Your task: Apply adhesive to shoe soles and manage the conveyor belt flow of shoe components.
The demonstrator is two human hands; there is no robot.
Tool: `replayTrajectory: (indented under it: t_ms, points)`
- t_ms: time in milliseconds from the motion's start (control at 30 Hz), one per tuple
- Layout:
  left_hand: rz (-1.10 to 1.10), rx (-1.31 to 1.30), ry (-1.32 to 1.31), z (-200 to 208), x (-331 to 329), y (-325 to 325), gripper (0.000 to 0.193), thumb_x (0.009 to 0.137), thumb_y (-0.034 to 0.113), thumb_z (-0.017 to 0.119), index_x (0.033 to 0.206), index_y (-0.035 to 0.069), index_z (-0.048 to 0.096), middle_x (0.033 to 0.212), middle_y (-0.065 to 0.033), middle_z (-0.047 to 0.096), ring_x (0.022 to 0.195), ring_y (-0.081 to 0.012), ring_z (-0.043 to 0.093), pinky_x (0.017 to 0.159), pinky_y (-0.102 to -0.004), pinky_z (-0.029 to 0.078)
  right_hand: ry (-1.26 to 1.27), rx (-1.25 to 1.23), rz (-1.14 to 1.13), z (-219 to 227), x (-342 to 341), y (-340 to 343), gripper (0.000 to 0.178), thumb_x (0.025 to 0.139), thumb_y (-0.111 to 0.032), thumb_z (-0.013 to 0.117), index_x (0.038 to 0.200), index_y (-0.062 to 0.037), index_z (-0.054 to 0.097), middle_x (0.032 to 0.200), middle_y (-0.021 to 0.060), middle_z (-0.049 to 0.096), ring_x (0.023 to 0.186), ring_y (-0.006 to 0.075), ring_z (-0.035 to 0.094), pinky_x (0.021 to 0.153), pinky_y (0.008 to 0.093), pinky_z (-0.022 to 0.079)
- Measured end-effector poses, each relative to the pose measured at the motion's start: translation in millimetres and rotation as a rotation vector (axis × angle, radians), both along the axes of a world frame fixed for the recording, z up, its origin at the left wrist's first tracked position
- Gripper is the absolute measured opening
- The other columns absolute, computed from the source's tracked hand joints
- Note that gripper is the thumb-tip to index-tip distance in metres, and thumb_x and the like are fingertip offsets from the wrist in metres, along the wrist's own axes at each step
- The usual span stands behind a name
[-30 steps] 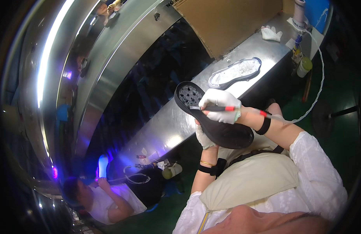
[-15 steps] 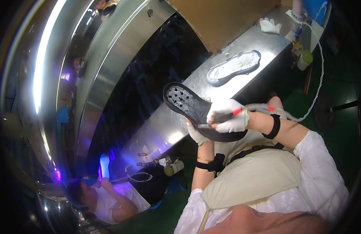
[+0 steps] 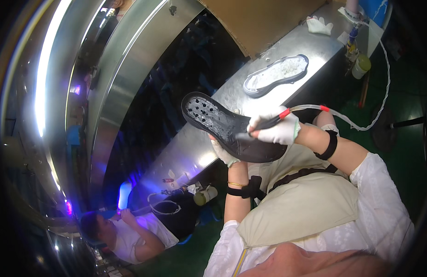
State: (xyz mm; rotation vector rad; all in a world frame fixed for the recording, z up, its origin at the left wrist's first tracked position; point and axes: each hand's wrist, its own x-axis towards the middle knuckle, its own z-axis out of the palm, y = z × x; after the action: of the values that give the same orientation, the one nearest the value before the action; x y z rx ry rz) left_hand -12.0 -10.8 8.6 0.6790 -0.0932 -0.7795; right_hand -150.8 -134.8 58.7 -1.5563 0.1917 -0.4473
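A black shoe sole (image 3: 213,121) is tilted over the bench edge, its inside facing up. Holes and a whitish wet-looking coat show at its far-left end. My gloved left hand (image 3: 224,153) grips the sole from below along its near side. In my gloved right hand (image 3: 281,131) is a glue brush (image 3: 268,123) with a dark handle, its bristles touching the sole's inside around the middle. From the brush handle a clear tube (image 3: 310,107) with red bands runs off to the right. Another sole (image 3: 278,75), coated white inside, lies on the metal bench (image 3: 322,51) beyond my hands.
A white glove (image 3: 318,26) lies at the bench's far end, near a capped container (image 3: 361,67). Brown cardboard (image 3: 264,18) stands at the back beside a dark conveyor (image 3: 176,76). Lower left, a co-worker (image 3: 135,235) holds a blue-lit sole (image 3: 124,195).
The held sole has shifted slightly left and up, with both hands along. The right hand has turned, so the brush and tube stand higher and its bristles show more.
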Motion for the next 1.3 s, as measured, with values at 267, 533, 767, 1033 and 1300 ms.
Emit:
replayTrajectory:
  t_ms: [267,533,767,1033,1300]
  points:
    - [-0.145,-0.209,0.090,26,-35,3,0.069,0.084,0.059,0.050,0.128,0.006,0.047,0.125,-0.0142,0.053,0.112,-0.0306,0.053,0.097,-0.0438,0.042,-0.040,0.023,-0.167,10,11,-15,0.008,0.077,-0.007,0.068,0.084,-0.0052,0.064,0.086,0.0036,0.065,0.083,0.0097,0.059,0.076,0.0259,0.047]
    - [-0.063,-0.093,-0.006,13,-19,-1,0.073,0.083,0.062,0.047,0.130,0.006,0.044,0.123,-0.0136,0.053,0.108,-0.0277,0.055,0.095,-0.0420,0.044,-0.189,0.019,0.084,-2,3,14,0.012,0.072,-0.008,0.070,0.082,-0.0048,0.064,0.082,0.0067,0.066,0.078,0.0146,0.063,0.073,0.0271,0.049]
    - [-0.069,-0.113,-0.095,20,-11,-3,0.076,0.083,0.061,0.050,0.132,0.003,0.041,0.129,-0.0150,0.050,0.115,-0.0317,0.049,0.100,-0.0471,0.038,-0.280,-0.286,-0.035,2,-2,14,0.008,0.077,0.001,0.064,0.083,-0.0037,0.064,0.084,0.0050,0.065,0.080,0.0114,0.061,0.072,0.0255,0.049]
    - [-0.054,-0.128,-0.054,11,6,-1,0.079,0.083,0.063,0.047,0.134,0.004,0.039,0.130,-0.0145,0.048,0.117,-0.0308,0.048,0.101,-0.0457,0.038,-0.067,0.053,-0.049,-4,8,-9,0.011,0.075,-0.009,0.069,0.083,-0.0045,0.065,0.084,0.0056,0.066,0.080,0.0139,0.063,0.074,0.0275,0.049]
    - [-0.150,-0.139,0.025,18,-28,6,0.083,0.079,0.068,0.047,0.135,0.007,0.038,0.130,-0.0155,0.048,0.116,-0.0298,0.049,0.101,-0.0430,0.038,-0.162,-0.091,-0.123,4,5,2,0.009,0.077,-0.011,0.069,0.082,-0.0055,0.064,0.081,0.0038,0.065,0.078,0.0136,0.062,0.074,0.0265,0.048]
